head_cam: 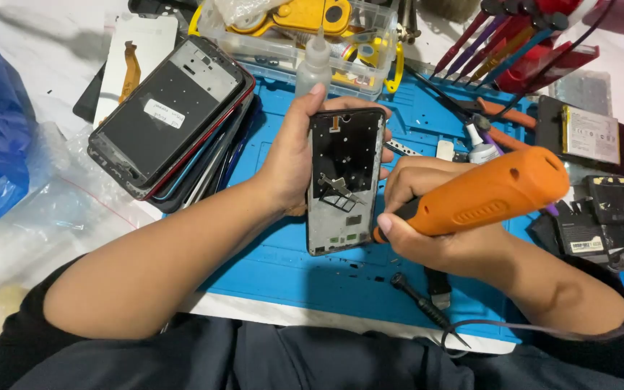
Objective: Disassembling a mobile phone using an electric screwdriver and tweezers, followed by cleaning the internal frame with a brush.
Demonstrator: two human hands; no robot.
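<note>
My left hand [290, 155] grips a black phone frame [344, 180] by its left edge, holding it upright over the blue work mat [290, 267]. The frame's inside faces me, with small metal parts at its middle. My right hand [427, 224] wraps around an orange electric screwdriver [489, 195], its black tip end touching the frame's lower right edge. Both hands meet at the middle of the mat.
A stack of phone frames [167, 115] lies at the left. A clear tray with yellow tools [305, 29] and a small bottle [315, 61] stand behind. Screwdrivers [500, 40], batteries [590, 133] and black parts [601, 217] crowd the right. A black screwdriver [420, 300] lies near the mat's front.
</note>
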